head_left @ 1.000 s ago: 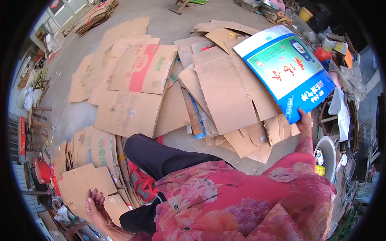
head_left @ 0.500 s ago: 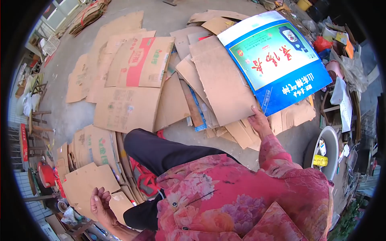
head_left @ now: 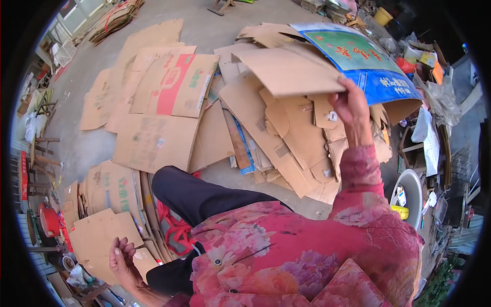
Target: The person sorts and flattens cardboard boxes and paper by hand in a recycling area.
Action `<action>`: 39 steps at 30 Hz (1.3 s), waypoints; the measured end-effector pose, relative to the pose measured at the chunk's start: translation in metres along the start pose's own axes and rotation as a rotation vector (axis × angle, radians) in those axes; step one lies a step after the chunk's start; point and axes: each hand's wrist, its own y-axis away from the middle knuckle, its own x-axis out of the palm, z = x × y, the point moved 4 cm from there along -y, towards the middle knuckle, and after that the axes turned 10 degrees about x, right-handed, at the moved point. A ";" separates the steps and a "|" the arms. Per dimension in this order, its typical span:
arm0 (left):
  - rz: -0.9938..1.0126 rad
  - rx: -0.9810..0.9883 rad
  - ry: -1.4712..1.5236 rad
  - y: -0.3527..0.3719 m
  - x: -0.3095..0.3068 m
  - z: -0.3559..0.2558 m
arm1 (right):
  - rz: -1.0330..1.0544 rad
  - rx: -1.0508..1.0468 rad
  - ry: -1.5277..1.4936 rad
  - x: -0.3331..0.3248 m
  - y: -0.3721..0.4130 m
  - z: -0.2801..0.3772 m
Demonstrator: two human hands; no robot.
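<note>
Brown cardboard sheet [head_left: 289, 69], one: judged light, stiffish, best taken by an edge; near corner was gripped by right hand [head_left: 354, 108]. Left hand [head_left: 124, 261], apart, was unoccupied.

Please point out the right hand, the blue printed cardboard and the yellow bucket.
Right hand [head_left: 352, 100]: head view, back of the hand.
Blue printed cardboard [head_left: 387, 84]: head view, blue band near its lower edge.
Yellow bucket [head_left: 383, 16]: head view, middle of its side.

The right hand [head_left: 352, 102] reaches forward, fingers pinched, while the left hand [head_left: 123, 261] hangs loosely curled.
</note>
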 end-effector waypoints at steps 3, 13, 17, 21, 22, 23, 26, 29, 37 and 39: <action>-0.009 0.015 0.004 0.001 0.000 0.002 | 0.187 0.013 -0.141 0.040 -0.016 0.030; -0.074 0.046 -0.009 0.016 -0.026 0.003 | 0.869 0.190 -0.498 0.150 -0.020 0.124; -0.074 0.028 -0.003 0.022 -0.025 0.007 | 0.681 0.132 -0.507 0.175 0.001 0.130; -0.100 0.023 -0.007 0.025 -0.035 0.011 | 0.693 0.135 -0.498 0.187 0.009 0.132; -0.094 0.029 -0.008 0.025 -0.039 0.011 | 0.728 0.165 -0.502 0.196 0.018 0.134; -0.095 0.025 -0.006 0.025 -0.041 0.011 | 0.759 0.193 -0.506 0.204 0.025 0.137; -0.112 0.035 0.022 0.026 -0.042 0.012 | 0.847 0.215 -0.480 0.224 0.047 0.146; -0.115 0.012 0.006 0.027 -0.034 0.013 | 0.931 0.189 -0.475 0.246 0.065 0.145; -0.097 0.041 0.022 0.026 -0.036 0.010 | 1.021 0.268 -0.439 0.285 0.085 0.144; -0.116 0.047 0.024 0.027 -0.034 0.006 | 1.032 0.278 -0.432 0.293 0.087 0.142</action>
